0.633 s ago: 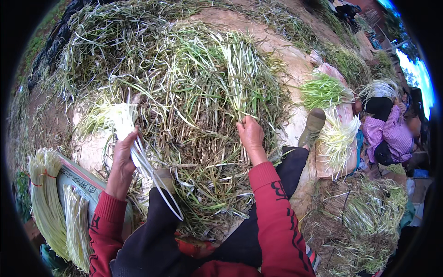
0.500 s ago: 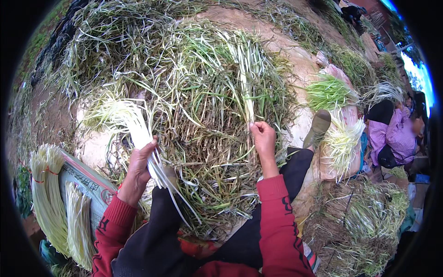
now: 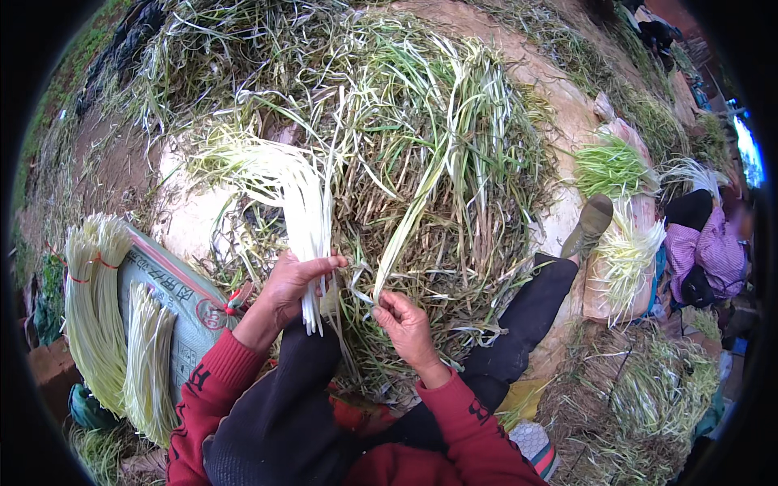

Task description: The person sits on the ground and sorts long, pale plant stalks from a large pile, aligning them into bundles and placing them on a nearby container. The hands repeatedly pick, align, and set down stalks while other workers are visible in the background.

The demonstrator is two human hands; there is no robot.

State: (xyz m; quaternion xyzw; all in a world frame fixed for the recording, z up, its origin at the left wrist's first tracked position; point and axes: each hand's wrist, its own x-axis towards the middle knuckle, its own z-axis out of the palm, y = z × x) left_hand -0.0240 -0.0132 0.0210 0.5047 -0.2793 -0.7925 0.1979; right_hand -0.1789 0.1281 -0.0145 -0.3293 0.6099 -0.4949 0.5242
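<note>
My left hand (image 3: 285, 293) is closed round a bunch of blanched chives (image 3: 304, 211), white at the stems, with pale yellow leaf ends drooping over to the left. The stem ends poke out below my fingers, over my left knee. To its right, my right hand (image 3: 405, 328) pinches the lower end of a long yellowish chive stalk (image 3: 408, 235). That stalk's upper part runs up into the heap of mixed green and withered chives (image 3: 454, 154) in front of me. A thin pale strip bends beside my right fingertips.
At left, tied bundles of pale chives (image 3: 89, 300) and a loose bundle (image 3: 148, 364) rest on a green printed sack (image 3: 186, 324). Green chives (image 3: 613, 166) and pale chives (image 3: 628, 263) lie on a sack at right, near my shoe (image 3: 589, 225). Another person (image 3: 705, 251) sits beyond.
My right hand has pulled down and left towards my body, drawing the pinched stalk slanting out of the heap. My left hand has shifted right, and its bunch now stands more upright.
</note>
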